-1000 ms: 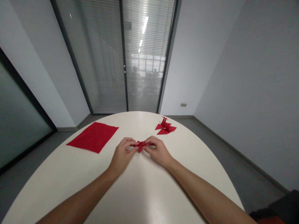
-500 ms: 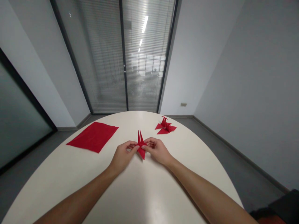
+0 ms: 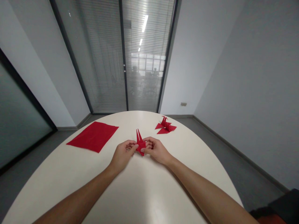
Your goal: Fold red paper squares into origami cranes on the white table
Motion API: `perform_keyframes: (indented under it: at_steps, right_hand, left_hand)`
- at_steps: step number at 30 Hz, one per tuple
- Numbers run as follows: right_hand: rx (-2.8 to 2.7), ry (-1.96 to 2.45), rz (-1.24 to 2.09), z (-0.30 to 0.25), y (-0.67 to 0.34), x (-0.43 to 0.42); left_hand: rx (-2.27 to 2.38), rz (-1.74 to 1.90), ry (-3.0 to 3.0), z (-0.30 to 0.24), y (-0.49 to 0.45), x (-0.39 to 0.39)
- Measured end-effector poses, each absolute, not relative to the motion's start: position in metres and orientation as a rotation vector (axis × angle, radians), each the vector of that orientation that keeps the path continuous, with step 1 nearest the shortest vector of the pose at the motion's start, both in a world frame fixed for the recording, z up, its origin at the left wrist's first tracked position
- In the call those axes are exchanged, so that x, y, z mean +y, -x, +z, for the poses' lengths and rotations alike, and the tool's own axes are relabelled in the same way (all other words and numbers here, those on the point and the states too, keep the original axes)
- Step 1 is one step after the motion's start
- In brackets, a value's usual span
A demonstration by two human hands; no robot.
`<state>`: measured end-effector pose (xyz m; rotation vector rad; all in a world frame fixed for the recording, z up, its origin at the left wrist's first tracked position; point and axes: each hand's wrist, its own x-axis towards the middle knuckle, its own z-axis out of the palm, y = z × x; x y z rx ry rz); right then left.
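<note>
Between my two hands is a small piece of folded red origami paper [image 3: 140, 145], with two narrow points sticking up away from me and a broader part toward me. My left hand [image 3: 123, 154] pinches its left edge, thumb on top. On the right edge, my right hand [image 3: 157, 150] grips it, the thumb lying across the lower part and the fingers behind. The fingertips under the paper are hidden.
A round white table [image 3: 112, 199] spreads under my arms. A flat red paper sheet [image 3: 94, 137] lies at the left. Folded red paper cranes [image 3: 166, 127] sit close together at the far right. Beyond stands a glass partition with blinds [image 3: 105, 62].
The broad lower part of the folded paper now looks shorter and wider, and its two points lean slightly left. My right thumb has slid a little lower on it.
</note>
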<state>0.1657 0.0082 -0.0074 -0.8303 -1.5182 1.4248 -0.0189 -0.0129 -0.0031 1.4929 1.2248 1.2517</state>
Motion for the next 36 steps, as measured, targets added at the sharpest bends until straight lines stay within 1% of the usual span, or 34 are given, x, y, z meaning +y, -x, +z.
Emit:
perform_keyframes:
  at_steps: [8, 21, 28, 36]
  right_hand:
    - [-1.478, 0.799, 1.486, -0.0103, -0.1652, 0.0093]
    - [-1.556, 0.833, 1.373, -0.0064, -0.1668, 0.0082]
    - [-1.458, 0.853, 1.325, -0.0103, -0.1687, 0.0139]
    - [-1.499, 0.779, 1.374, -0.0101, -0.1664, 0.0118]
  left_hand:
    - [1.226, 1.257, -1.483, -0.0055, 0.0193, -0.0107]
    - [1.202, 1.268, -1.514, -0.0017, 0.0187, -0.0139]
    - [1.197, 1.301, -1.51, -0.004, 0.0194, -0.0175]
    - [1.186, 1.329, -1.507, -0.0091, 0.0216, -0.0123]
